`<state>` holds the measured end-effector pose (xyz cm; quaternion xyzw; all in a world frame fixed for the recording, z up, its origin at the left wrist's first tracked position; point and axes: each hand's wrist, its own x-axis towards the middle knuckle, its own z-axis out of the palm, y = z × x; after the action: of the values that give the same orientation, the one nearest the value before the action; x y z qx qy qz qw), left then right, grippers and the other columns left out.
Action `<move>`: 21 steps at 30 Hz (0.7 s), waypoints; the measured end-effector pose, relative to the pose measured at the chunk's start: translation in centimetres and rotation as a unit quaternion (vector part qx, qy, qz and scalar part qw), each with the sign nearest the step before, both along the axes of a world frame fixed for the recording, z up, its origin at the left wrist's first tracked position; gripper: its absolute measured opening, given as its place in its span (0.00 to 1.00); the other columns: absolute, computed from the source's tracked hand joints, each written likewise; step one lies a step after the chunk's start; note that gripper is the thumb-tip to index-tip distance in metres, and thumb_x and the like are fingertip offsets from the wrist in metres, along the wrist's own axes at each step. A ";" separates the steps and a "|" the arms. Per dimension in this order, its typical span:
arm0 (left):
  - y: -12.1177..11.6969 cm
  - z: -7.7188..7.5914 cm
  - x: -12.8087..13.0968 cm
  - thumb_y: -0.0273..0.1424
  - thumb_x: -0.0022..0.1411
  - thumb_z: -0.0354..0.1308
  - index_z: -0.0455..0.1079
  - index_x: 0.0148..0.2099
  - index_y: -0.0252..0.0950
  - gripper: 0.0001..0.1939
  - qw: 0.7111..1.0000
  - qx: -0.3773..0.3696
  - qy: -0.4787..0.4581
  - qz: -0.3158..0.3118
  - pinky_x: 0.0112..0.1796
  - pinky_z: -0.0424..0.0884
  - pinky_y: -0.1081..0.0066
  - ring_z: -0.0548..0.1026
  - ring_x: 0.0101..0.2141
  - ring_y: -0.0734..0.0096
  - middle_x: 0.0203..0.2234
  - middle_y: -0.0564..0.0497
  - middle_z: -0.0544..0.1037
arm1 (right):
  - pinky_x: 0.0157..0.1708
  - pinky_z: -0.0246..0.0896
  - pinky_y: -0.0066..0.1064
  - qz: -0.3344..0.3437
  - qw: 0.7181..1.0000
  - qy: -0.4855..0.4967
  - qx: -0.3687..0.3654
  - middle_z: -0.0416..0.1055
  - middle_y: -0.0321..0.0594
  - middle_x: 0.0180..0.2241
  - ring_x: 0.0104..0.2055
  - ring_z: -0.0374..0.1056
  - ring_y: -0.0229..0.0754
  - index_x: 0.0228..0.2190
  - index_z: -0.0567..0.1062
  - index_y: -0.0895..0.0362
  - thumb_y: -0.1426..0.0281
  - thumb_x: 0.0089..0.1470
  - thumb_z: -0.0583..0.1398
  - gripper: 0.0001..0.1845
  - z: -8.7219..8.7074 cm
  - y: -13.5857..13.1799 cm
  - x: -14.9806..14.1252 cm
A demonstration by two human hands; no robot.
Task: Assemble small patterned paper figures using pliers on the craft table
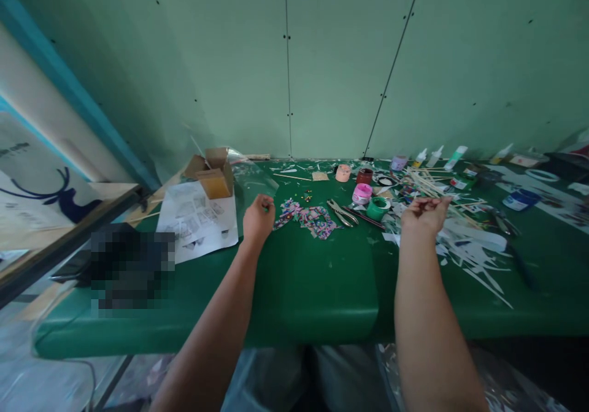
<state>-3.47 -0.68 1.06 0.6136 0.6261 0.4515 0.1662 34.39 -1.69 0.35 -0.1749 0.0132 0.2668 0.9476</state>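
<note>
My left hand [258,219] is raised over the green table, its fingers curled together. Whatever it may hold is hidden. Just right of it lies a ragged multicoloured, glittery piece [317,221], with small gold bits [307,195] behind it. My right hand [424,213] hovers by the paper scraps, palm partly turned up and fingers bent in toward the thumb. I cannot make out anything between them. Between my hands rest metal pliers [342,212], a green paint jar [378,208] and a pink paint jar [362,194].
At left, a cardboard box [216,176] stands on printed paper sheets [196,219]. Thin wooden sticks [426,188] and white paper strips [473,240] spread around my right hand. Glue bottles [435,156] stand near the wall. A blue jar [521,200] is farther right.
</note>
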 end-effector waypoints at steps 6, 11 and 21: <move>-1.2 -0.3 1.6 0.42 0.59 0.53 0.71 0.45 0.39 0.17 0.961 -0.058 0.270 -0.030 0.43 0.64 0.59 0.71 0.45 0.52 0.41 0.41 0.76 | 0.30 0.67 0.15 0.006 0.999 -0.012 0.044 0.68 0.32 0.32 0.30 0.68 0.25 0.28 0.70 0.55 0.77 0.61 0.48 0.15 0.9 -0.3 -0.3; -1.0 -0.7 2.1 0.43 0.57 0.55 0.74 0.42 0.40 0.17 0.937 -0.088 0.335 -0.038 0.45 0.65 0.57 0.69 0.46 0.50 0.41 0.41 0.74 | 0.23 0.65 0.19 0.065 0.988 0.010 0.137 0.65 0.31 0.23 0.24 0.66 0.29 0.28 0.71 0.56 0.66 0.63 0.47 0.17 1.1 -1.5 -1.1; -1.1 -0.6 1.4 0.42 0.56 0.56 0.70 0.49 0.38 0.21 0.953 -0.075 0.294 -0.022 0.45 0.65 0.58 0.69 0.47 0.50 0.44 0.40 0.74 | 0.23 0.59 0.30 0.014 0.805 -0.521 -0.283 0.69 0.44 0.33 0.23 0.64 0.37 0.43 0.68 0.50 0.54 0.60 0.38 0.25 2.4 -0.7 -5.7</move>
<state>-2.11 -1.76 0.50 0.7186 0.6655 0.1994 0.0302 28.67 -2.39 2.75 -0.5486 -0.4098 0.1329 0.7165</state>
